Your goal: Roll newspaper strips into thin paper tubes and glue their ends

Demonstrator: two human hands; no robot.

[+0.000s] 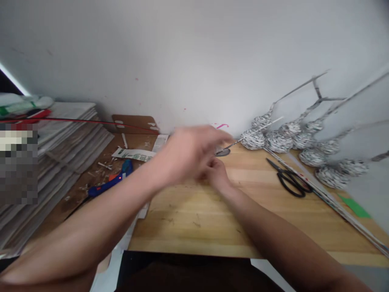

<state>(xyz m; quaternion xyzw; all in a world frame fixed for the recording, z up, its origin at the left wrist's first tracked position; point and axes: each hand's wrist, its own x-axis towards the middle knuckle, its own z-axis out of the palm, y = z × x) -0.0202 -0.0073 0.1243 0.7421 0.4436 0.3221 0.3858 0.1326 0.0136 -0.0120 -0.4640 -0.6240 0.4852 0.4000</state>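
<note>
My left hand [196, 150] is blurred and reaches across to the middle of the table, over and just left of my right hand. Its fingers are smeared, so their grip does not show. My right hand [219, 174] has its fingers curled in a pinch where a thin rolled newspaper stick [235, 142] comes out between the hands. The stick slants up to the right and ends in a pale tip. Whatever lies under the palms is hidden. Beside the fingers, a dark oval thing [224, 153] rests on the wooden table [188, 219].
Several woven newspaper balls with stems [279, 141] line the wall at right. Black-handled scissors [291, 182] and long paper sticks [340, 207] lie before them. At left are a blue glue gun [111, 182], paper scraps, a cardboard piece [135, 123] and a tall newspaper stack [67, 138].
</note>
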